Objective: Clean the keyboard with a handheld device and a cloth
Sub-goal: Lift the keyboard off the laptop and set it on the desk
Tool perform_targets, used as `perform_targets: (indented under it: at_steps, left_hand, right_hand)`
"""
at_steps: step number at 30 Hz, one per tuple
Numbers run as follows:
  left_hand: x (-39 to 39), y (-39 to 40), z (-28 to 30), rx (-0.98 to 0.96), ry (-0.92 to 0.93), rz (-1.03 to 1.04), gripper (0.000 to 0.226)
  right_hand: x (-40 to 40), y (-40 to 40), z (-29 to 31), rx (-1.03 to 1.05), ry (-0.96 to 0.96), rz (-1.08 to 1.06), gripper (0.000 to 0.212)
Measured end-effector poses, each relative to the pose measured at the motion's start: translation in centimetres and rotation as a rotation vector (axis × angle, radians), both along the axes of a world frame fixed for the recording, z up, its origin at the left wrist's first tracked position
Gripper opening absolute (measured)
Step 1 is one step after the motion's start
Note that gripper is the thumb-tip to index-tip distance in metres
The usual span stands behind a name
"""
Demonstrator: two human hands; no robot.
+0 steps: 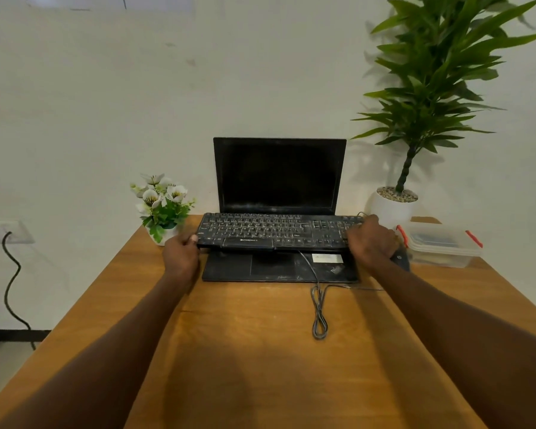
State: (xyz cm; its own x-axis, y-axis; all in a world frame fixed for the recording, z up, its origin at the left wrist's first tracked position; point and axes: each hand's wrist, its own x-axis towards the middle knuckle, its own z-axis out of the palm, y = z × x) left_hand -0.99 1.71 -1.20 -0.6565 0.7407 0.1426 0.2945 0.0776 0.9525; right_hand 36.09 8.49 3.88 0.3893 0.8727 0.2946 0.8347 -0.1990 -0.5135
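Setup step, no cleaning yet: left hand (181, 255) and right hand (370, 241), each grip curled round an end of the keyboard (273, 232) atop the open laptop (279, 267). Next, probably: lowering it flat onto the tabletop (254, 351), clear of the cable (319, 311), then fetching device and cloth, neither visible.

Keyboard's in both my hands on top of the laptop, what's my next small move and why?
Probably lift the keyboard toward you and set it on the bare table. Your left hand and right hand grip its ends, it sits on the open laptop, and its cable trails onto the table.
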Motion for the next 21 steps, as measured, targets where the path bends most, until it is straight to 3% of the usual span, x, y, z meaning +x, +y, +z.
perform_targets:
  at_steps: [4,10,14,21]
  left_hand:
    - [1.2,-4.1,1.6,0.105,0.014,-0.028,0.027]
    - [1.2,-13.1,1.9,-0.022,0.038,-0.025,0.027]
    - [1.9,-20.0,1.0,-0.063,0.039,-0.019,0.028]
    - [3.3,-27.7,-0.6,-0.122,0.193,-0.001,0.026]
  right_hand:
    - [0.8,-4.3,1.3,0.140,0.073,-0.002,0.030]
    - [2.4,-14.0,0.5,0.288,0.286,-0.013,0.029]
    - [2.9,-20.2,-1.3,0.265,0.372,0.005,0.025]
    - [3.5,-26.4,-3.4,0.253,0.340,0.055,0.032]
